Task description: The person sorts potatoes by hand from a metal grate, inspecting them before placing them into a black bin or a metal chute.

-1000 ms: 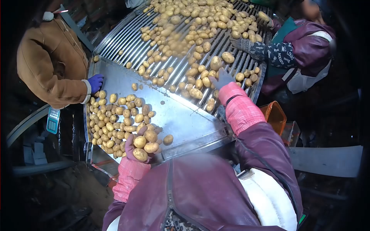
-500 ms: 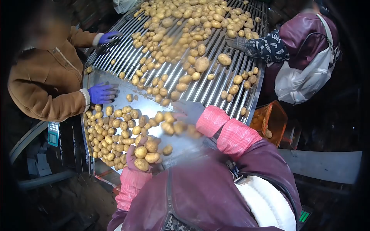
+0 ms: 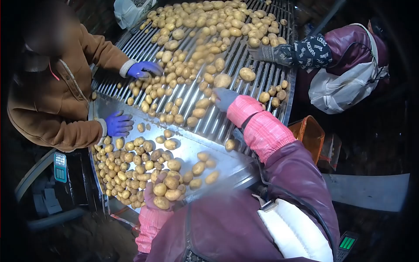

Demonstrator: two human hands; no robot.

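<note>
My left hand, in a pinkish glove, is curled around a small heap of potatoes at the near edge of the metal tray. My right hand, in a grey glove, is over the roller bars with its fingers extended beside a few potatoes; its fingertips are partly hidden. Several blurred potatoes are on the tray between my hands. A dense pile of potatoes covers the tray's left part.
Across to the left, a person in a brown jacket has one purple-gloved hand at the rollers and another on the tray. At the right, another person's gloved hand touches potatoes. An orange crate stands beside the rollers.
My right hand has moved up and away, from the tray edge onto the rollers. Potatoes have slid toward my left hand. The left person's upper hand has moved right onto potatoes.
</note>
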